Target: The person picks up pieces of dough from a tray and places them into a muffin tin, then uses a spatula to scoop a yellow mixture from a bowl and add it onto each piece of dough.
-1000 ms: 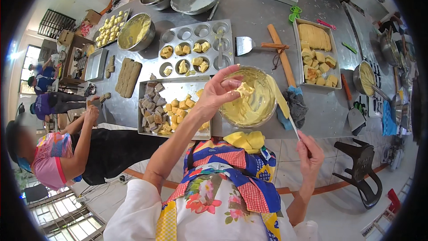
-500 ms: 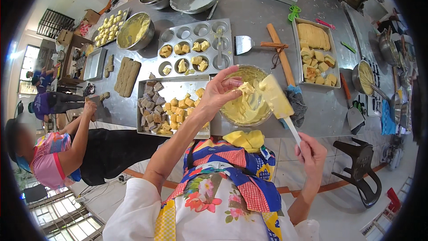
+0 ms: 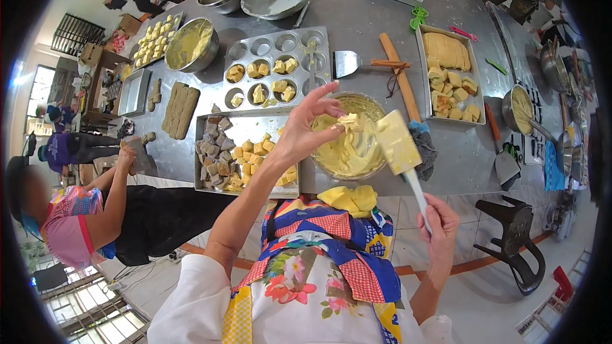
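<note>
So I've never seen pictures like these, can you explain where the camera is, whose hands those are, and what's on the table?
There is no machine here, just a person's bare hands. A wide fisheye camera on their head looks down, so straight edges bend and their forearms come up from below.

The left hand pinches a small cream-coated piece above a bowl smeared with pale yellow cream. The right hand grips the white handle of a spatula with cream on its blade.

On the metal table are a muffin tin with some cups filled, a tray of brown and golden cubes, a scraper and a wooden rod. Another person stands at the left.
</note>
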`<state>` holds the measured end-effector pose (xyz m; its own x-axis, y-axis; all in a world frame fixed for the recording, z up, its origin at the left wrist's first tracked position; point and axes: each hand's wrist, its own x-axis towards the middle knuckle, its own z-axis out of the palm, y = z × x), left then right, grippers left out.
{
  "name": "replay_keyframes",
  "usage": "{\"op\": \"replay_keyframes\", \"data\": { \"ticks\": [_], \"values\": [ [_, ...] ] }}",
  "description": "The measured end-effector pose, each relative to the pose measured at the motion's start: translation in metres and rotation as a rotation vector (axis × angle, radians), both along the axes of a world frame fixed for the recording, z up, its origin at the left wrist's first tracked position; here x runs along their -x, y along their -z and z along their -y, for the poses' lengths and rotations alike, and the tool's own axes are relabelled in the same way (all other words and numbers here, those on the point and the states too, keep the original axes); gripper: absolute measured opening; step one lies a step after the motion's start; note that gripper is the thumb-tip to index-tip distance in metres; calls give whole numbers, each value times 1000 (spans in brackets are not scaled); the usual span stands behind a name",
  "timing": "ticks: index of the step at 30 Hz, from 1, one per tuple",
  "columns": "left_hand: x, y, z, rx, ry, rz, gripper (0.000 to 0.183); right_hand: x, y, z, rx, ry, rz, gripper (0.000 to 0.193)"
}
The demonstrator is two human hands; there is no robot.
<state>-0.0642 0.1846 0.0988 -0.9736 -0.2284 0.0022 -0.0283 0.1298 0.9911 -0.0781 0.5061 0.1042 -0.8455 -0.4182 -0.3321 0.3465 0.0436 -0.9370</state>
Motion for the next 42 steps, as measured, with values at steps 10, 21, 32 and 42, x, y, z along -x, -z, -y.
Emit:
{"op": "replay_keyframes", "data": {
  "ticks": [10,21,32,42],
  "values": [
    [-1,-31,-26,724,-123,-174,85,-7,-14,29,-410,-96,-940,33],
    [-6,7,-29,-793,-235,198,60,-8,-10,36,-348,-43,-908,34],
    [-3,-1,-28,-837,-199,235,46,-5,-8,36,-393,-59,-969,37],
    [-5,8,-24,-1223,-190,385,18,-2,-18,19,-495,-71,-1049,38]
  ]
}}
